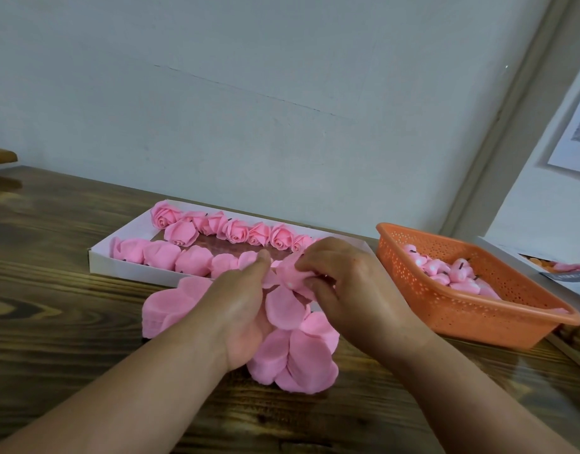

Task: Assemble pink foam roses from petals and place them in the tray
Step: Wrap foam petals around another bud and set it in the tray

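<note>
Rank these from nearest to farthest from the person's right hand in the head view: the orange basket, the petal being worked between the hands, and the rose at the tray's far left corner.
1. The petal, pinched in the right hand itself, between both hands.
2. The orange basket, on the table to that hand's right.
3. The corner rose, at the far left end of the white tray.

Pink foam against white, orange and brown wood

The roses (236, 231) and loose petals (295, 362) are one even pink; the tray (131, 265) is white with a coppery, glossy floor; the basket (472, 309) is orange, pierced with small holes; the table (53, 290) is dark brown with streaked grain; the wall (249, 93) is pale grey-white.
</note>
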A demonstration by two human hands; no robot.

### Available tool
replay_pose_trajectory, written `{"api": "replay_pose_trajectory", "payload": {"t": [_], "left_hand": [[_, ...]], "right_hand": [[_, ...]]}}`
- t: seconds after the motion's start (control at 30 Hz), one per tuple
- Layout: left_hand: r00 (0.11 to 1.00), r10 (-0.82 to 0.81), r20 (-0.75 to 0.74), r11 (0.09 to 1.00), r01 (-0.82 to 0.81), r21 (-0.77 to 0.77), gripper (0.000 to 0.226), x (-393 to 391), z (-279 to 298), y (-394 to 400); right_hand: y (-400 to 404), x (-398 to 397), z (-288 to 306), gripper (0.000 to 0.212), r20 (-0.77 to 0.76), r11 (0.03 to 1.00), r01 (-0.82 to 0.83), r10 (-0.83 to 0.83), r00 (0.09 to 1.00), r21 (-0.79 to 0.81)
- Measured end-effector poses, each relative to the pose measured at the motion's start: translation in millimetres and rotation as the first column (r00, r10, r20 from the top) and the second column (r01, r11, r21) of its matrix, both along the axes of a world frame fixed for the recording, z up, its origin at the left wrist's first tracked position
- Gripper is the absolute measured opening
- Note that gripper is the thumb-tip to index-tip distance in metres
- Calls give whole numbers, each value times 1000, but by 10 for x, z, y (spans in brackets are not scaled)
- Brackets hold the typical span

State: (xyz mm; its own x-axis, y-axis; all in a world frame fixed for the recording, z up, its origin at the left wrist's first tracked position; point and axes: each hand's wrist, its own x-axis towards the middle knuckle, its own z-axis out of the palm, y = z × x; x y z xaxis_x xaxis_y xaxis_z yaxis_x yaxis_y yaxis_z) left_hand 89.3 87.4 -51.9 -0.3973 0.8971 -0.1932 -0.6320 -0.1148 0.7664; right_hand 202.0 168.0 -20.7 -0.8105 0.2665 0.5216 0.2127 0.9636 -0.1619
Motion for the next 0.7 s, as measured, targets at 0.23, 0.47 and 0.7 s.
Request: {"api": "replay_pose_trajectory", "payload": {"t": [0.23, 0.47, 0.7], "left_hand": [[999, -28, 23, 999, 28, 16, 50, 4, -5, 9], [999, -41, 23, 997, 39, 72, 43, 16, -32, 11], [939, -149, -309, 988, 156, -1, 45, -20, -140, 27]], "right_hand": [[-1, -18, -24, 14, -24, 996, 47, -49, 999, -79], [70, -35, -14, 16, -45, 975, 30, -41, 998, -222], [216, 38, 181, 19, 46, 929, -38, 59, 997, -367]]}}
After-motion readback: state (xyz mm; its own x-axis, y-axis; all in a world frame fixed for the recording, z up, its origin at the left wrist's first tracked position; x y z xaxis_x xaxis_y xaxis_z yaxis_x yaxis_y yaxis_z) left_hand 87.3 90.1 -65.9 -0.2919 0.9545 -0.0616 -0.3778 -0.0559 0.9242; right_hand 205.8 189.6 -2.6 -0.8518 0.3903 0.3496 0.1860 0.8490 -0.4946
